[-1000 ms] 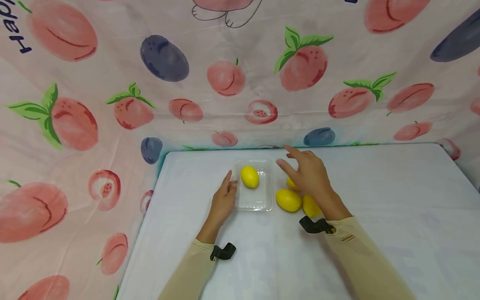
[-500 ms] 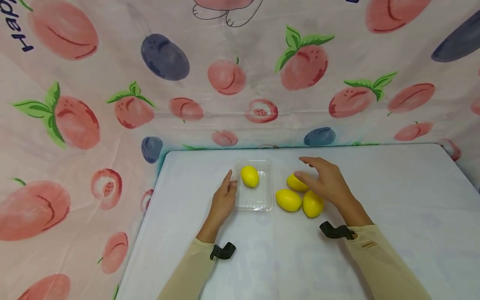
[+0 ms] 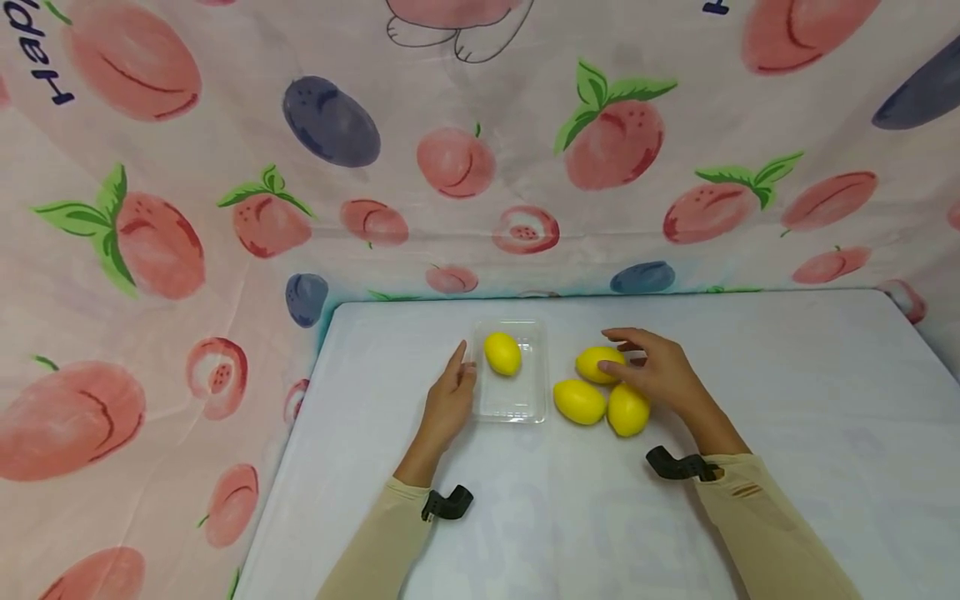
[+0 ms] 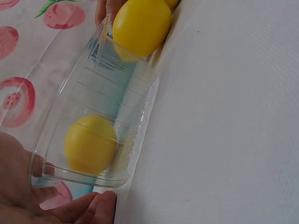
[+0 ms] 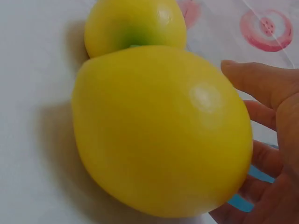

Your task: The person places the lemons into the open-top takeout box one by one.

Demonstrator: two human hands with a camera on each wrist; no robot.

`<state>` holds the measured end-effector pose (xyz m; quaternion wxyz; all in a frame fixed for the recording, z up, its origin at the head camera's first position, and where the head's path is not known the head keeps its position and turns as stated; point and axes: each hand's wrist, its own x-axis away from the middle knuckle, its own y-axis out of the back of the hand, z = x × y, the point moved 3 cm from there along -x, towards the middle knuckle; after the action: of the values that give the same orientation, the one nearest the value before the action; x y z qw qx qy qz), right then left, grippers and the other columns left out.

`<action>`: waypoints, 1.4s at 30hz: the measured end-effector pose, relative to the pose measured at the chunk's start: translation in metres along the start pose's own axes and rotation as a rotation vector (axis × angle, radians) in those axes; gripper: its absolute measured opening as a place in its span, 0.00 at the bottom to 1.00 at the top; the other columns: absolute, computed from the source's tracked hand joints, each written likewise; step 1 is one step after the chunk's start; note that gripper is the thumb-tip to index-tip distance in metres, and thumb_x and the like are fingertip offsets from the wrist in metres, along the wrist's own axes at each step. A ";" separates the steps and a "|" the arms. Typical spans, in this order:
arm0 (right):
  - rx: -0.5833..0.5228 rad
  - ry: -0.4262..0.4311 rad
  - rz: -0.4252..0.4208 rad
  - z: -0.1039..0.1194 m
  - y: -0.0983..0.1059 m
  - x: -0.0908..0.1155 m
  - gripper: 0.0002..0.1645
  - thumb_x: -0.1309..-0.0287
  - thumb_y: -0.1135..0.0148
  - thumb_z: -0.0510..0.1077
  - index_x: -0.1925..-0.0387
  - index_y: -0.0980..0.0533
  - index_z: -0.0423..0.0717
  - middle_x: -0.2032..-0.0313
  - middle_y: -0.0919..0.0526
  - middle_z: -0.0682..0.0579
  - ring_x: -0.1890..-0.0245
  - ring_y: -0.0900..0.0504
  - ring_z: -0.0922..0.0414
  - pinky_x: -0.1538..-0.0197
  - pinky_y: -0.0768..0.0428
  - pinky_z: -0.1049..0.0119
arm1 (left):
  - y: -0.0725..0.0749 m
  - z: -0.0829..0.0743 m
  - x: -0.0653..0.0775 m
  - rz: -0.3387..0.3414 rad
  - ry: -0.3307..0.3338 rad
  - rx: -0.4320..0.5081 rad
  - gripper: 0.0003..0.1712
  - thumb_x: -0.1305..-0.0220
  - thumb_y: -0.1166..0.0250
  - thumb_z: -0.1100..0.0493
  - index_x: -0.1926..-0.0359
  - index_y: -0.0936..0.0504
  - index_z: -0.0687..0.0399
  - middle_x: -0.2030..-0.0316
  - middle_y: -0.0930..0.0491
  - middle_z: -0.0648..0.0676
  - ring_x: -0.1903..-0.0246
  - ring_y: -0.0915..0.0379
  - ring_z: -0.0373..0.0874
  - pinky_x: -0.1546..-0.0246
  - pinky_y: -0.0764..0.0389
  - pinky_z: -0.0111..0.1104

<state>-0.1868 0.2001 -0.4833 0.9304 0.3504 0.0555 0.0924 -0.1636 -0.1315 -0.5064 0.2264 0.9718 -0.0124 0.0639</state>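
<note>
- One printed cloth (image 3: 465, 104) of peaches, blue fruit and leaves stands beyond the clear tray and off to its left; one word printed on it shows at the upper left.
- One white desk (image 3: 525, 517) carries the tray and spreads out on every side of it.
- Two beige sleeves reach in from the near side, the left sleeve (image 3: 381, 542) to the left of the tray, the right sleeve (image 3: 765, 525) to its right.
- One clear tray (image 3: 513, 406), ribbed across its bottom, lies flat with one lemon inside.
- Two hands: the right hand (image 3: 656, 367) is to the right of the tray, its grip parted and relaxed about the far lemon, thumb over that lemon's surface; whether the fingers press it I cannot tell. The left hand (image 3: 447, 402) rests against the tray's left side, its grip loose and the fingers mostly straight.
- Four yellow lemons: the tray lemon (image 3: 502, 354) sits in its far half. Three cluster on the desk to its right: the far lemon (image 3: 589, 365) within the right grip, the left near lemon (image 3: 579, 402) just beside the tray's rim, and the right near lemon (image 3: 627, 412) farther from it, below the right palm.
- Two bent black pieces, one per wrist: the left piece (image 3: 448, 503) on the tray's near left, the right piece (image 3: 675, 465) on its near right.
</note>
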 end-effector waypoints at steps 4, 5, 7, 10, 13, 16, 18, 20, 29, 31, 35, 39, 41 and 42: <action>-0.022 -0.055 0.033 -0.002 -0.002 -0.001 0.39 0.39 0.31 0.63 0.33 0.26 0.49 0.36 0.21 0.44 0.39 0.23 0.42 0.37 0.22 0.42 | 0.000 0.001 -0.001 0.004 -0.003 -0.003 0.32 0.19 0.54 0.46 0.19 0.46 0.34 0.32 0.26 0.57 0.31 0.31 0.54 0.30 0.32 0.53; -0.024 -0.064 0.038 -0.003 -0.003 -0.001 0.40 0.39 0.31 0.65 0.33 0.26 0.50 0.36 0.21 0.44 0.39 0.23 0.42 0.37 0.22 0.42 | -0.001 0.001 -0.001 0.005 -0.003 -0.003 0.32 0.19 0.54 0.46 0.19 0.46 0.35 0.32 0.26 0.57 0.31 0.32 0.54 0.30 0.32 0.54; -0.027 -0.082 0.046 -0.004 -0.003 -0.002 0.41 0.40 0.31 0.66 0.32 0.26 0.51 0.36 0.21 0.45 0.39 0.22 0.41 0.37 0.23 0.41 | -0.001 0.001 -0.001 0.007 0.000 -0.002 0.32 0.19 0.54 0.46 0.19 0.46 0.35 0.31 0.26 0.57 0.31 0.32 0.54 0.30 0.32 0.54; -0.018 -0.107 0.063 -0.005 -0.005 -0.002 0.43 0.42 0.32 0.69 0.32 0.26 0.52 0.35 0.22 0.44 0.38 0.23 0.41 0.36 0.24 0.40 | -0.001 0.002 -0.001 0.008 0.002 0.000 0.32 0.19 0.54 0.46 0.19 0.46 0.35 0.31 0.27 0.57 0.31 0.32 0.54 0.30 0.32 0.54; -0.003 -0.122 0.076 -0.005 -0.006 -0.003 0.45 0.43 0.31 0.71 0.31 0.27 0.53 0.34 0.23 0.44 0.39 0.24 0.40 0.36 0.25 0.40 | -0.002 0.002 -0.001 0.005 0.001 -0.002 0.32 0.19 0.54 0.46 0.19 0.46 0.35 0.31 0.26 0.57 0.31 0.32 0.54 0.30 0.32 0.53; 0.017 -0.123 0.082 -0.007 -0.007 -0.004 0.46 0.45 0.30 0.72 0.31 0.27 0.54 0.33 0.24 0.43 0.40 0.23 0.41 0.37 0.24 0.41 | -0.002 0.002 -0.001 0.002 0.000 -0.004 0.32 0.19 0.53 0.47 0.19 0.46 0.35 0.32 0.26 0.57 0.32 0.31 0.54 0.30 0.31 0.53; 0.027 -0.124 0.086 -0.007 -0.008 -0.005 0.48 0.47 0.30 0.72 0.30 0.27 0.55 0.32 0.25 0.43 0.40 0.23 0.41 0.37 0.24 0.42 | -0.001 0.002 -0.001 0.001 0.000 -0.001 0.32 0.19 0.53 0.47 0.19 0.46 0.36 0.32 0.25 0.57 0.32 0.31 0.54 0.31 0.31 0.53; 0.042 -0.124 0.091 -0.008 -0.008 -0.005 0.49 0.48 0.30 0.73 0.30 0.28 0.55 0.32 0.25 0.42 0.41 0.22 0.41 0.38 0.23 0.42 | -0.001 0.002 -0.001 0.002 0.004 0.003 0.32 0.19 0.53 0.47 0.19 0.45 0.36 0.32 0.25 0.57 0.33 0.30 0.54 0.31 0.30 0.53; 0.082 -0.138 0.115 -0.007 -0.008 -0.008 0.50 0.49 0.29 0.73 0.31 0.26 0.52 0.33 0.25 0.40 0.40 0.23 0.41 0.38 0.25 0.41 | 0.000 -0.001 0.001 0.005 0.002 -0.002 0.31 0.19 0.53 0.47 0.19 0.45 0.35 0.34 0.24 0.57 0.37 0.28 0.54 0.34 0.28 0.52; 0.087 -0.139 0.116 -0.007 -0.008 -0.008 0.49 0.49 0.28 0.72 0.31 0.26 0.52 0.34 0.24 0.40 0.41 0.23 0.41 0.38 0.25 0.41 | 0.000 -0.001 0.000 0.006 0.002 -0.003 0.32 0.19 0.53 0.47 0.19 0.46 0.35 0.33 0.25 0.57 0.37 0.28 0.54 0.33 0.28 0.52; 0.095 -0.132 0.111 -0.008 -0.008 -0.009 0.48 0.49 0.28 0.72 0.32 0.25 0.52 0.35 0.23 0.40 0.42 0.23 0.41 0.39 0.24 0.41 | 0.000 -0.001 -0.001 0.006 -0.004 -0.007 0.32 0.19 0.53 0.47 0.19 0.46 0.35 0.33 0.25 0.57 0.36 0.28 0.53 0.33 0.28 0.52; 0.104 -0.124 0.104 -0.008 -0.008 -0.010 0.47 0.49 0.28 0.72 0.34 0.24 0.50 0.38 0.20 0.40 0.43 0.22 0.42 0.40 0.24 0.41 | 0.000 0.000 -0.002 0.005 -0.001 -0.007 0.32 0.19 0.53 0.46 0.19 0.45 0.35 0.34 0.24 0.56 0.38 0.27 0.53 0.34 0.27 0.51; 0.105 -0.124 0.101 -0.008 -0.008 -0.010 0.47 0.49 0.28 0.72 0.35 0.24 0.50 0.39 0.20 0.41 0.43 0.22 0.43 0.40 0.24 0.42 | 0.000 0.001 -0.002 0.004 0.003 -0.010 0.32 0.19 0.53 0.46 0.19 0.45 0.35 0.34 0.24 0.56 0.39 0.26 0.53 0.34 0.27 0.51; 0.107 -0.124 0.099 -0.008 -0.008 -0.011 0.47 0.49 0.28 0.72 0.36 0.24 0.50 0.40 0.19 0.41 0.43 0.23 0.43 0.40 0.24 0.42 | 0.000 0.002 -0.002 0.005 0.004 -0.009 0.32 0.19 0.53 0.46 0.19 0.45 0.34 0.34 0.24 0.55 0.39 0.26 0.52 0.35 0.26 0.51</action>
<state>-0.1975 0.1973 -0.4940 0.9063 0.4068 -0.0149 0.1135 -0.1658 -0.1318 -0.5083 0.2308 0.9706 -0.0144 0.0664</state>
